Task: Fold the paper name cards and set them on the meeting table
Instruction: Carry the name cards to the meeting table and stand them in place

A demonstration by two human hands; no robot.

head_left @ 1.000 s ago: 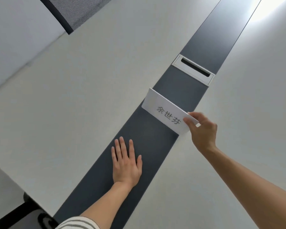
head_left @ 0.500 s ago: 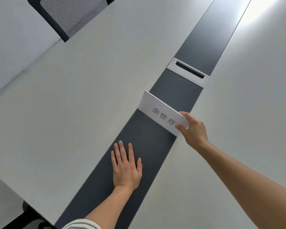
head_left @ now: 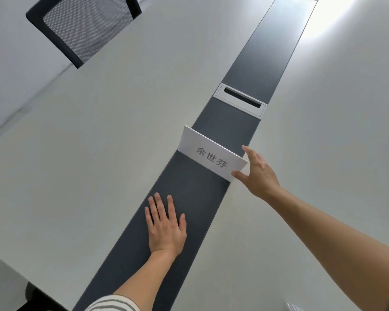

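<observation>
A folded white name card (head_left: 211, 157) with dark printed characters stands tent-like across the dark centre strip (head_left: 189, 198) of the pale meeting table (head_left: 99, 153). My right hand (head_left: 259, 173) is at the card's right end with its fingers spread. Its thumb tip touches the lower right corner and its index finger reaches behind the top edge. My left hand (head_left: 165, 227) lies flat, palm down, on the dark strip nearer to me and holds nothing.
A silver cable box (head_left: 240, 101) with a dark slot sits in the strip just beyond the card. A black mesh chair (head_left: 83, 25) stands past the table's far left edge. A white paper corner (head_left: 295, 307) shows at the bottom right.
My right hand has lowered the card onto the strip, and its pinch on the right end has loosened into spread fingers. My left hand has stayed flat in place.
</observation>
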